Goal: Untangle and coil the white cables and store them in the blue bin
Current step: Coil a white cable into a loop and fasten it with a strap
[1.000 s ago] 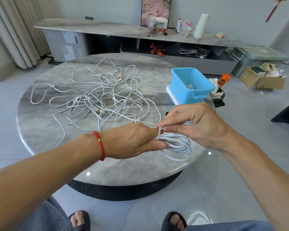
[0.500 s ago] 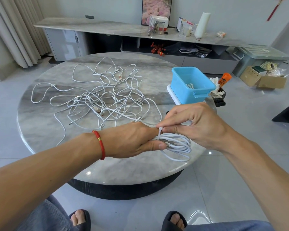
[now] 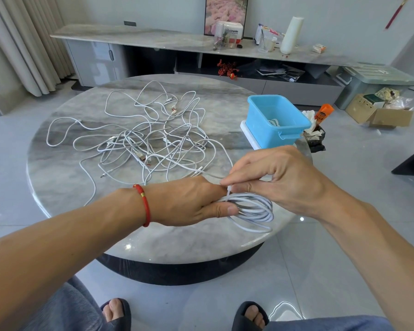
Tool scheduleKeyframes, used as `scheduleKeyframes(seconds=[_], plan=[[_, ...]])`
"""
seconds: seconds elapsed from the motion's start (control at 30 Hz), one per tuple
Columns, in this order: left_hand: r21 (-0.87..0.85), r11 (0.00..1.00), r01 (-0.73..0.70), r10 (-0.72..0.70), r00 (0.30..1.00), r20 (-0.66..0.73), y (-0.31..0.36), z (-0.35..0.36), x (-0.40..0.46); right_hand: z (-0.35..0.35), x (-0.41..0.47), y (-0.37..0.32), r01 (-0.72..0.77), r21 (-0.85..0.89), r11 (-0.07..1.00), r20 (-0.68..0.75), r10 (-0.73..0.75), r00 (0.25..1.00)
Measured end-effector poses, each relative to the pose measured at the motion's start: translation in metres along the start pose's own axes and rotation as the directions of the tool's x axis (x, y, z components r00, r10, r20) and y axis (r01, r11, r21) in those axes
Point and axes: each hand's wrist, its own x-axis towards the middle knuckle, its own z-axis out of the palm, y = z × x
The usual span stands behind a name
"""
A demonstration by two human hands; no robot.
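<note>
The coiled white cable (image 3: pixel 253 209) sat at the round marble table's (image 3: pixel 65 185) near edge, your left hand (image 3: pixel 191 204) gripping it, your right hand (image 3: pixel 275 180) pinching its end. Behind lay tangled white cables (image 3: pixel 144 144), apart from the blue plastic bin (image 3: pixel 276 120).

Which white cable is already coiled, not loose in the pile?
The coiled cable gripped by the left hand, its end pinched by the right hand. The tangled cables sprawl mid-table.
</note>
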Motion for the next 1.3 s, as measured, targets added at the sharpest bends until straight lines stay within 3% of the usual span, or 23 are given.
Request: scheduleKeyframes(seconds=[0.43, 0.63, 0.83, 0.97, 1.1, 1.2, 1.3], plan=[[-0.078, 0.996, 0.050, -0.045, 0.997, 0.060, -0.005, 0.001, -0.002, 0.005, -0.005, -0.011, -0.206, 0.158, 0.966, 0.068, 0.198, 0.978], [-0.071, 0.992, 0.101, -0.096, 0.992, 0.079, -0.005, -0.004, -0.005, 0.019, 0.000, -0.006, -0.167, 0.132, 0.977, -0.072, 0.177, 0.981], [-0.011, 0.994, 0.105, -0.103, 0.988, 0.119, -0.004, -0.007, -0.007, 0.021, 0.005, -0.007, -0.256, 0.333, 0.908, -0.114, 0.308, 0.944], [0.055, 0.998, 0.001, -0.003, 0.999, 0.051, 0.001, -0.006, -0.009, 0.025, 0.009, -0.003, -0.427, 0.570, 0.702, -0.086, 0.568, 0.819], [0.197, 0.979, -0.047, 0.064, 0.995, -0.082, 0.007, -0.004, -0.008, 0.036, 0.015, 0.001, -0.588, 0.724, 0.361, 0.111, 0.780, 0.616], [0.161, 0.986, -0.043, 0.074, 0.978, -0.193, 0.007, -0.005, -0.008, 0.036, 0.021, 0.005, -0.580, 0.796, 0.172, 0.197, 0.834, 0.516], [-0.012, 0.998, 0.060, -0.061, 0.975, -0.215, 0.005, -0.008, -0.007, 0.032, 0.023, 0.003, -0.415, 0.907, -0.070, 0.298, 0.804, 0.515]])
